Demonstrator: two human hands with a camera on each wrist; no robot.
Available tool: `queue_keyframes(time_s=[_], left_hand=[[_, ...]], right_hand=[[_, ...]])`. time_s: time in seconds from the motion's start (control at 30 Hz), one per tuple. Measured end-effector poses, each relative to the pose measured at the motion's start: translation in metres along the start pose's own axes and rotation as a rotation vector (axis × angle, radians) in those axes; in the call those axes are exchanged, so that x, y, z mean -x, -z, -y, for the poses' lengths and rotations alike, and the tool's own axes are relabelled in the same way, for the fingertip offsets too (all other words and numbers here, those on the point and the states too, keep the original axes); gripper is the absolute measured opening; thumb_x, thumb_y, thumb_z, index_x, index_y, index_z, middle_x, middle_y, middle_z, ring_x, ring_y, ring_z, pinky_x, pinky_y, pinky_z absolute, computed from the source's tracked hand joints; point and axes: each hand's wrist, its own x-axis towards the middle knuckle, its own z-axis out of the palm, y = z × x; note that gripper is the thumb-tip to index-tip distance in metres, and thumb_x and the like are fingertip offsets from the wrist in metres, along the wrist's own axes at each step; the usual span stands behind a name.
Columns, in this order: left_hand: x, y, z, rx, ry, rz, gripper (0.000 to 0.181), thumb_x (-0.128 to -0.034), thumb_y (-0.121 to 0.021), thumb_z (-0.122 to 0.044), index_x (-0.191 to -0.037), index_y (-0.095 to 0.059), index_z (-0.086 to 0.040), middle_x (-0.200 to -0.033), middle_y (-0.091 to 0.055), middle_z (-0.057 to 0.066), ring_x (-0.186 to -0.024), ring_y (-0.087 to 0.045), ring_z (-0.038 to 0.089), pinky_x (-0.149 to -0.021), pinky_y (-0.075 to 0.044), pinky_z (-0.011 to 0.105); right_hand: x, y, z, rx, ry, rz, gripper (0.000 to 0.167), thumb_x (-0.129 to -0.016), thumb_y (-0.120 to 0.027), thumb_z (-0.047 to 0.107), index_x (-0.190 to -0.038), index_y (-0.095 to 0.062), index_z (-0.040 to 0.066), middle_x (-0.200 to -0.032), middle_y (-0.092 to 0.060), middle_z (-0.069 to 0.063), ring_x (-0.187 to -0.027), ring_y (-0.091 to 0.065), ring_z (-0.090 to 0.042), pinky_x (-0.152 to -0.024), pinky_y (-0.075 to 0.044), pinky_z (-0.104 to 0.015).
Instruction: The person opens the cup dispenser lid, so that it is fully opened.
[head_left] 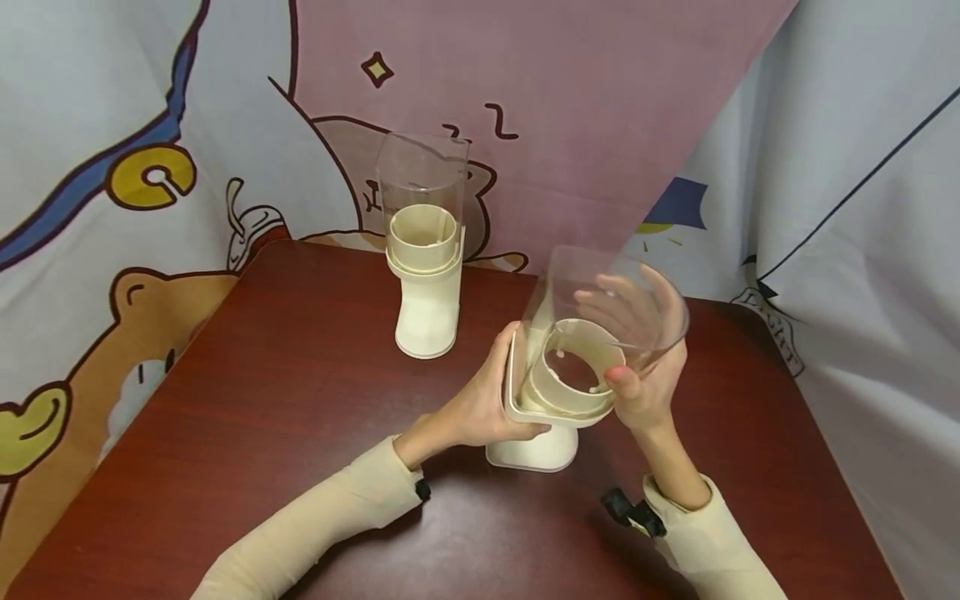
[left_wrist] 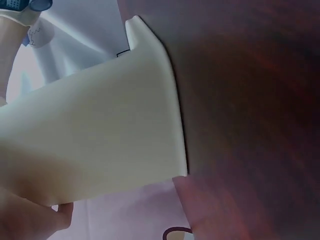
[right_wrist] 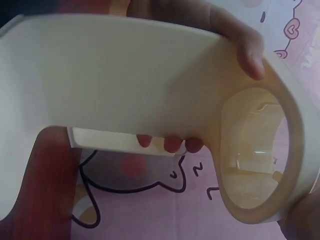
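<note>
A cream plastic stand (head_left: 536, 446) with a ring-shaped holder (head_left: 573, 392) is between my hands, right of the table's middle. My left hand (head_left: 487, 396) grips its upper part; in the right wrist view thumb and fingertips wrap the stand (right_wrist: 125, 75) from opposite sides. Over the ring sits a clear plastic container (head_left: 573, 279), tilted to the right. Around the container's right side curls my right hand (head_left: 651, 379), its thumb by the ring and its fingers seen through the clear wall. Whether the base (left_wrist: 172, 110) touches the table cannot be told.
Toward the back stands a similar cream stand (head_left: 427, 312) with a clear container (head_left: 423, 167) upright on it. The dark red wooden table (head_left: 300, 400) meets a printed cloth (head_left: 585, 108) behind and at both sides. Black devices (head_left: 633, 512) sit at both cuffs.
</note>
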Motion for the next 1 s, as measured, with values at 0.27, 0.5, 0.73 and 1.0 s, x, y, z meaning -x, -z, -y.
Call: queue_keyframes(time_s=[0.27, 0.5, 0.73, 1.0], left_hand=[[0.001, -0.001, 0.001, -0.026, -0.008, 0.013, 0.127, -0.0613, -0.093, -0.021, -0.152, -0.006, -0.002, -0.15, -0.035, 0.021, -0.136, -0.042, 0.027, -0.117, -0.033, 0.04], [-0.002, -0.001, 0.003, -0.034, -0.073, -0.023, 0.123, -0.0626, -0.091, -0.02, -0.152, -0.008, -0.004, -0.146, -0.04, 0.016, -0.133, -0.045, 0.024, -0.116, -0.035, 0.037], [-0.006, -0.002, 0.003, -0.003, -0.114, -0.044, 0.121, -0.0628, -0.091, -0.019, -0.152, -0.01, -0.008, -0.145, -0.04, 0.013, -0.131, -0.045, 0.023, -0.115, -0.036, 0.037], [-0.002, -0.003, 0.002, 0.016, -0.034, -0.022, 0.123, -0.0624, -0.092, -0.019, -0.153, -0.009, -0.01, -0.145, -0.042, 0.009, -0.128, -0.048, 0.02, -0.112, -0.037, 0.035]], right_hand=[[0.005, 0.003, -0.001, -0.012, 0.061, 0.015, 0.097, -0.07, -0.091, 0.034, -0.139, -0.038, -0.01, -0.122, -0.062, -0.032, -0.106, -0.068, -0.04, -0.093, -0.056, -0.044], [-0.007, 0.001, 0.002, -0.13, -0.042, -0.029, 0.087, -0.075, -0.089, 0.026, -0.14, -0.04, -0.005, -0.123, -0.063, -0.03, -0.106, -0.069, -0.039, -0.091, -0.057, -0.044], [-0.019, -0.007, 0.012, -0.183, -0.016, -0.018, 0.092, -0.07, -0.092, 0.022, -0.139, -0.038, -0.007, -0.123, -0.062, -0.03, -0.107, -0.068, -0.041, -0.093, -0.056, -0.045], [-0.031, 0.013, 0.025, -0.372, 0.06, -0.111, 0.098, -0.066, -0.09, 0.014, -0.14, -0.029, -0.008, -0.125, -0.055, -0.038, -0.109, -0.062, -0.051, -0.094, -0.053, -0.054]])
